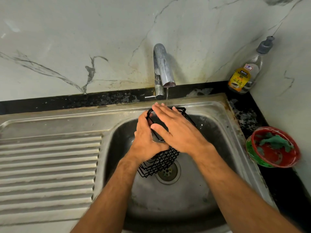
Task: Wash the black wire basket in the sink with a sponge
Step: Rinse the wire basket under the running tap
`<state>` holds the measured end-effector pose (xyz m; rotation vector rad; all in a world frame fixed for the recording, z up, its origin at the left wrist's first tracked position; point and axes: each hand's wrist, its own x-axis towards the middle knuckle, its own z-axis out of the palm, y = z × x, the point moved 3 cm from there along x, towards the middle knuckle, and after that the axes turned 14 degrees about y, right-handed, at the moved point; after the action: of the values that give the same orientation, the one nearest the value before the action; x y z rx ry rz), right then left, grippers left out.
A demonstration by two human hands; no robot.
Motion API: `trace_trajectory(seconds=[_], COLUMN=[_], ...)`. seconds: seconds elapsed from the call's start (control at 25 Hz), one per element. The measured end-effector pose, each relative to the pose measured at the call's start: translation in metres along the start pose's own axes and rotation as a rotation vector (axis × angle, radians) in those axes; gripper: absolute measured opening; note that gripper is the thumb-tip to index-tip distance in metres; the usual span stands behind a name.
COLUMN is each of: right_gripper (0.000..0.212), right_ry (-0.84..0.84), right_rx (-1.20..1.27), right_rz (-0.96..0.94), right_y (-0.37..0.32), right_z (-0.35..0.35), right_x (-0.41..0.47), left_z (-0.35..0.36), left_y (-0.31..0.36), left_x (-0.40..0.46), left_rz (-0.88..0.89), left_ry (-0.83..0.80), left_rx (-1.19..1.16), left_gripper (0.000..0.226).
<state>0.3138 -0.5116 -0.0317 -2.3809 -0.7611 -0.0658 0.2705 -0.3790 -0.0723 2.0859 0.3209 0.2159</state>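
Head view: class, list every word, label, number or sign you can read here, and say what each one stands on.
"BA'G": top of the yellow label on the dishwash bottle; the letters are blurred, so this reading is unsure.
"DISHWASH GEL": same yellow label, below the brand.
Small white sticker higher on the bottle: handwritten marks, too blurred to read.
Small print lower on the yellow label: too small to read.

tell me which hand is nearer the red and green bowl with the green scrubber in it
Right. The right hand lies flat on the black wire basket, on the side toward the red and green bowl. The left hand grips the basket's far side.
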Motion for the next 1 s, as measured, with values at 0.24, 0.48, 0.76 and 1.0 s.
trace_trajectory(seconds=[0.24, 0.48, 0.76, 1.0], right_gripper=[0.068, 0.056, 0.054, 0.08], right_ry=[0.022, 0.006, 0.051, 0.055], right_rx=[0.018, 0.113, 0.082, -0.06], right_rz=[0.246, 0.231, 0.046, 0.407], right_y=[0.021, 0.012, -0.022, 0.005], right_z=[-0.008, -0.004, 0.007, 0.01], right_x=[-0.001, 0.003, 0.0, 0.005], left_z=[0.003, -0.006, -0.009, -0.016], left_y=[0.006, -0.005, -0.011, -0.015], left_x=[-0.003, -0.002, -0.005, -0.004], left_rz=[-0.028, -0.043, 0.0, -0.047], left_ry=[-0.006, 0.007, 0.005, 0.007], left_rx=[0.027, -0.017, -0.038, -0.086], left_gripper=[0.096, 0.093, 0.097, 0.093])
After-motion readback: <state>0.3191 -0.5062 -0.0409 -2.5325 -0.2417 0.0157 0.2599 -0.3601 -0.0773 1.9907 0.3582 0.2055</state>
